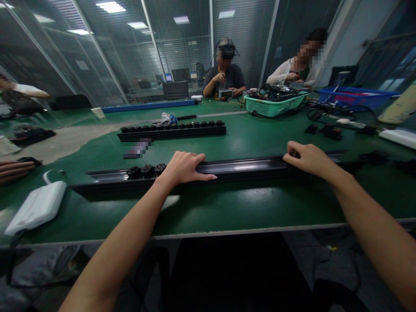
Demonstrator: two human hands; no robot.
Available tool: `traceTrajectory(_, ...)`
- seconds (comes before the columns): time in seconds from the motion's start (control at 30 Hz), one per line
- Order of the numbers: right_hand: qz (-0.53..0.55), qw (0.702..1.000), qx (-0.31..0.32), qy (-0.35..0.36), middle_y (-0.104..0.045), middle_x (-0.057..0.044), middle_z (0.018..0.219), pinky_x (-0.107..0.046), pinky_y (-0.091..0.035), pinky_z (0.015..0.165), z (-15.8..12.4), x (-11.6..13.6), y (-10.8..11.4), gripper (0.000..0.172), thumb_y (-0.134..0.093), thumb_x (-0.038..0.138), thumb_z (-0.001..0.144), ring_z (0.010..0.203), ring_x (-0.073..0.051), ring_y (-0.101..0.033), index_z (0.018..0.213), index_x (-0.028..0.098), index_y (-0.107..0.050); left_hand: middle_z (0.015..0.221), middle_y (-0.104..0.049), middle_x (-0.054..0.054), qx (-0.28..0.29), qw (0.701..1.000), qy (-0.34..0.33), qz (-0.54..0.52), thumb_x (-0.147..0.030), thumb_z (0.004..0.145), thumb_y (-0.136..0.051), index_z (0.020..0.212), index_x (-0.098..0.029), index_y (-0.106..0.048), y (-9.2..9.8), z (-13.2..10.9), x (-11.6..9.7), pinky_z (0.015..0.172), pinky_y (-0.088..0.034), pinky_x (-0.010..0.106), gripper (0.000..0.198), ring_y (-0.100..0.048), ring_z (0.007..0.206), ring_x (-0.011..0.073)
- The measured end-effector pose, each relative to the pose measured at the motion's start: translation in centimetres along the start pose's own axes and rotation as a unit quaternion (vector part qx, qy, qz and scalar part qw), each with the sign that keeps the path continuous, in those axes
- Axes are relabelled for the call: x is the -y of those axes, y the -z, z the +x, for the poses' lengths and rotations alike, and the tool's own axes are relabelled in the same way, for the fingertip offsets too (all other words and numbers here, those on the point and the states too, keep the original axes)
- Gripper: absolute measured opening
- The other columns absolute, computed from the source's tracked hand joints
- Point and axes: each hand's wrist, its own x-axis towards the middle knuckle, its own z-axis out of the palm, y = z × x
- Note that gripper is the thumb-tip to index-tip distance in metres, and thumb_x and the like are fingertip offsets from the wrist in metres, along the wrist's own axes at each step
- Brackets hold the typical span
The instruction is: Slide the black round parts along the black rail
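A long black rail (247, 165) with a shiny inner channel lies across the green table in front of me. Several round-topped black parts (147, 170) sit in the channel toward its left end. My left hand (182, 168) grips the rail just right of them, thumb on the near side and fingers over the far side; what lies under the palm is hidden. Farther right, my right hand (307, 158) is closed at the channel, with a small black part (294, 154) partly visible between its curled fingers.
Beyond it lies a second black rail (175, 132) full of black parts, near a phone (138, 148). A white device (37, 206) sits left, beside another person's hand (16, 170). Green basket (273, 106), blue basket (354, 99) and loose black parts (331, 131) are right. Two people sit opposite.
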Motion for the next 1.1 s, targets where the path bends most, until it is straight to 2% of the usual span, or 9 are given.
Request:
traceTrajectory(0.2, 0.043, 0.997, 0.060, 0.031, -0.062, -0.003, 0.073, -0.032, -0.038, 0.063, 0.3, -0.4, 0.5, 0.024, -0.050, 0.047, 0.083, 0.066, -0.021, -0.057, 0.081, 0.025, -0.043, 0.087, -0.072, 0.009, 0.001, 1.000, -0.005, 0.012, -0.089, 0.074, -0.027, 0.098, -0.020, -0.065, 0.0, 0.0, 0.0, 0.056, -0.024, 0.030, 0.082, -0.066, 0.075, 0.0252)
traceTrajectory(0.4, 0.033, 0.999, -0.021, -0.006, -0.063, -0.006, 0.076, -0.033, -0.038, 0.062, -0.9, -0.4, -0.5, 0.032, -0.046, 0.056, 0.086, 0.070, -0.024, -0.059, 0.082, 0.025, -0.047, 0.087, -0.073, 0.010, 0.003, 1.000, -0.005, 0.012, -0.089, 0.074, -0.029, 0.098, -0.020, -0.065, 0.1, 0.0, -0.1, 0.056, -0.025, 0.030, 0.082, -0.066, 0.075, 0.0255)
traceTrajectory(0.8, 0.089, 0.995, -0.045, -0.020, -0.061, -0.003, 0.074, -0.032, -0.038, 0.062, -1.4, 0.5, 0.2, 0.029, -0.054, 0.053, 0.082, 0.068, -0.020, -0.056, 0.077, 0.024, -0.053, 0.088, -0.073, 0.010, 0.003, 1.000, 0.002, 0.017, -0.088, 0.074, -0.029, 0.097, -0.020, -0.065, 0.2, 0.0, -0.1, 0.056, -0.026, 0.030, 0.080, -0.066, 0.076, 0.0261)
traceTrajectory(1.1, 0.073, 0.995, -0.053, -0.043, -0.060, -0.003, 0.074, -0.030, -0.035, 0.062, -1.3, -0.1, 0.2, 0.022, -0.056, 0.045, 0.079, 0.067, -0.019, -0.053, 0.074, 0.024, -0.052, 0.091, -0.073, 0.011, 0.013, 1.000, 0.004, 0.009, -0.088, 0.073, -0.030, 0.099, -0.020, -0.065, 0.4, 0.0, -0.2, 0.058, -0.028, 0.030, 0.081, -0.067, 0.078, 0.0266)
